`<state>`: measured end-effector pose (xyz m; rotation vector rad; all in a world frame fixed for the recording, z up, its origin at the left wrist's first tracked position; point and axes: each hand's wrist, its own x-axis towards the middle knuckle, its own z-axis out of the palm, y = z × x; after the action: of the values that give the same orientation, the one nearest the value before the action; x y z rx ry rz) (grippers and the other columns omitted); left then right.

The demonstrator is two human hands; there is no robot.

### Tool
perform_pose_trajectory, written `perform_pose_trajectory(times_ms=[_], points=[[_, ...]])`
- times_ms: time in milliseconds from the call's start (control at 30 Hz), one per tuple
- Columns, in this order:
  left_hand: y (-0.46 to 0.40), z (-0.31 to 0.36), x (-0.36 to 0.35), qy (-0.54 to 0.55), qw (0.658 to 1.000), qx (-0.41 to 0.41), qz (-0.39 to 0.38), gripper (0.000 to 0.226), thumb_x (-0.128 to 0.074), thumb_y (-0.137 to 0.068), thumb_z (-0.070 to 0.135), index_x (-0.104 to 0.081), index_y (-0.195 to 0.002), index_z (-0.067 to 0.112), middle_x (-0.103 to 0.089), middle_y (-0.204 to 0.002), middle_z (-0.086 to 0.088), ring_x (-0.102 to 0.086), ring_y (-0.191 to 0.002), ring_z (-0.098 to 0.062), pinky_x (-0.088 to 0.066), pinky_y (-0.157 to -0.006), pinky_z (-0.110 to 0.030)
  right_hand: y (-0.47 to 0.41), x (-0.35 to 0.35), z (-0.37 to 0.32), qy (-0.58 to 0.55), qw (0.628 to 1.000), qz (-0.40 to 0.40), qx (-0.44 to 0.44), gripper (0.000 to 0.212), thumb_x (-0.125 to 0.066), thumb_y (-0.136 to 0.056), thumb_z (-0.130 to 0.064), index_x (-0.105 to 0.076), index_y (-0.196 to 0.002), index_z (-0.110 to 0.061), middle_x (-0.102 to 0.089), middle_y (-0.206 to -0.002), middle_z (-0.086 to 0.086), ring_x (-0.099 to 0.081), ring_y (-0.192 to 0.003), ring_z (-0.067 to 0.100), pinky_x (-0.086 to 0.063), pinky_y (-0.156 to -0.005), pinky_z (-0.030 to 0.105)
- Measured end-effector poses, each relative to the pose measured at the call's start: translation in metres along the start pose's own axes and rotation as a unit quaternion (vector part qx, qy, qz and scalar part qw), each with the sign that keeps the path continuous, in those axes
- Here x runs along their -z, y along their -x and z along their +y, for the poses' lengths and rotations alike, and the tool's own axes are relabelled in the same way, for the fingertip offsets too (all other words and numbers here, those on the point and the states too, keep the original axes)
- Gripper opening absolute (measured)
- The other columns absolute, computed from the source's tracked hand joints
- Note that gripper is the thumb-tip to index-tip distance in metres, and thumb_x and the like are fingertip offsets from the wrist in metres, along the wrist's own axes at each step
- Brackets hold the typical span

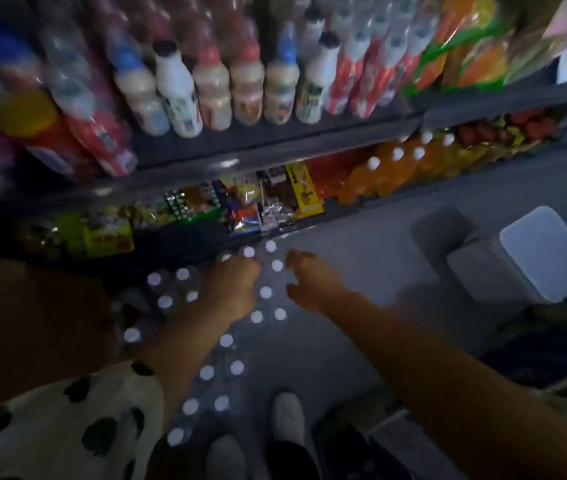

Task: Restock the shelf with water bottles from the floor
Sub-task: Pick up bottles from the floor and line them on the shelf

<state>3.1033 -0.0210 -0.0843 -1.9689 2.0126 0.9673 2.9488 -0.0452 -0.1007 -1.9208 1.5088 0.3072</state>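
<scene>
Shoes (287, 415) at 6 o'clock on the grey floor (372, 258). Water bottles (221, 372): clear, dim, round white caps, standing in rows on the floor from 6 toward centre. Left hand (237, 284) down among the caps, fingers curled; blur hides what they grip. Right hand (304, 280) just beside it, thumb and fingers apart around a cap. Shelf (275, 152) at 12, with pale drink bottles (213, 88).

No text, brand or number can be read. The labels on the milky drink bottles (213, 95) on the upper shelf and the print on the snack packets (251, 202) at the lower shelf's front edge are blurred.
</scene>
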Motion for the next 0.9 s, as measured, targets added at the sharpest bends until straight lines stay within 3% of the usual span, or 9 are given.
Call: perform_pose_trajectory(times_ms=[233, 433, 567, 800, 900], points=[[-0.060, -0.050, -0.155, 0.055, 0.998, 0.027, -0.035, 0.017, -0.061, -0.087, 0.018, -0.060, -0.103, 0.013, -0.063, -0.107, -0.007, -0.062, -0.103, -0.026, -0.052, -0.087, -0.040, -0.075, -0.180, 0.061, 0.106, 0.990, -0.088, -0.035, 0.062, -0.060, -0.089, -0.032, -0.028, -0.138, -0.013, -0.050, -0.127, 0.017, -0.050, -0.118, 0.036, -0.045, -0.092, 0.041], [-0.075, -0.064, -0.207, 0.059, 0.996, 0.060, -0.042, 0.032, -0.059, -0.089, 0.017, -0.056, -0.121, 0.017, -0.057, -0.123, -0.004, -0.056, -0.114, -0.024, -0.048, -0.094, -0.036, -0.105, -0.236, 0.079, 0.201, 0.978, -0.057, -0.002, 0.046, -0.046, -0.091, -0.004, -0.033, -0.135, -0.009, -0.054, -0.122, 0.020, -0.056, -0.111, 0.038, -0.048, -0.087, 0.044], [-0.062, -0.065, -0.189, 0.066, 0.996, 0.052, -0.028, 0.025, -0.060, -0.087, 0.015, -0.058, -0.112, 0.015, -0.060, -0.118, -0.005, -0.058, -0.111, -0.024, -0.049, -0.092, -0.036, -0.094, -0.207, 0.082, 0.190, 0.980, -0.064, 0.018, 0.044, -0.045, -0.089, -0.007, -0.036, -0.132, -0.012, -0.058, -0.119, 0.019, -0.057, -0.110, 0.037, -0.047, -0.085, 0.040], [-0.012, -0.041, -0.120, 0.096, 0.995, 0.030, 0.014, 0.019, -0.059, -0.084, 0.010, -0.058, -0.101, 0.017, -0.062, -0.106, -0.002, -0.061, -0.101, -0.021, -0.051, -0.086, -0.034, -0.021, -0.090, 0.057, 0.211, 0.972, -0.066, 0.074, 0.052, -0.051, -0.090, -0.022, -0.034, -0.139, -0.018, -0.056, -0.119, 0.018, -0.057, -0.107, 0.035, -0.046, -0.080, 0.036], [0.008, -0.024, -0.099, 0.144, 0.989, 0.002, -0.016, 0.045, -0.065, -0.082, 0.012, -0.051, -0.124, 0.017, -0.056, -0.123, -0.003, -0.055, -0.116, -0.021, -0.045, -0.097, -0.032, 0.024, -0.019, 0.033, 0.229, 0.966, -0.040, 0.110, 0.051, -0.051, -0.091, -0.029, -0.035, -0.139, -0.019, -0.057, -0.117, 0.016, -0.057, -0.105, 0.035, -0.044, -0.078, 0.036]])
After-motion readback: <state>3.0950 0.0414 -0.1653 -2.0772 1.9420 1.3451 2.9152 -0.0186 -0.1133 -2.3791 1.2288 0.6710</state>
